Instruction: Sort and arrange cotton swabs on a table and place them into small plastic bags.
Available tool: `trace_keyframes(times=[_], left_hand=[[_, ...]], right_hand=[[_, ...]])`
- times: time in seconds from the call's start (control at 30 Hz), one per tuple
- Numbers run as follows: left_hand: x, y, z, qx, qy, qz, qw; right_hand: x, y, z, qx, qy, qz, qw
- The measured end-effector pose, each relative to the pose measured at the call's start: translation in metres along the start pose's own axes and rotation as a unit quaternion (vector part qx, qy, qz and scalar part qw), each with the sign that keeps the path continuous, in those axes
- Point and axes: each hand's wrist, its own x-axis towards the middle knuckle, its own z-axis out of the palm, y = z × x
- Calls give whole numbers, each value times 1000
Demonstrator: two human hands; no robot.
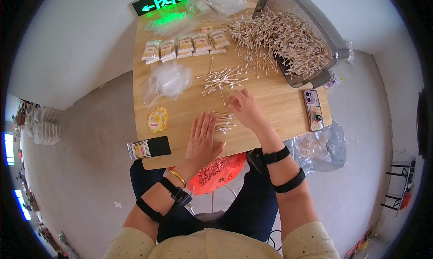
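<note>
Left hand [201, 136]: lying flat at our near swabs [224, 123]
Right hand [244, 107]: curled; we can't tell its grip
Swab pile [222, 80]: farther

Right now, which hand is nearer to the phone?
The right hand: it is left of the phone, while the left hand is farther left, beyond the right.

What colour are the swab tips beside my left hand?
The swabs have white tips, clearest in the head view.
</note>
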Motion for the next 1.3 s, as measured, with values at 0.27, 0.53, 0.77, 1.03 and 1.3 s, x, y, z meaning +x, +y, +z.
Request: trace_keyframes(times=[0.27, 0.53, 0.77, 1.03, 1.3], left_hand=[[28, -7, -2, 49, -19, 6, 999], [7, -16, -15, -237, 104, -132, 957], [29, -4, 5, -368, 114, -132, 913], [17, -11, -3, -336, 141, -112, 924], [-2, 13, -7, 83, -98, -2, 992]], right_hand=[[-8, 9, -6, -97, 54, -102, 989], [-51, -16, 5, 52, 182, -23, 982], [-43, -42, 65, 197, 165, -13, 966], [-50, -29, 38, 215, 226, -13, 950], [-78, -15, 27, 159, 252, 29, 954]])
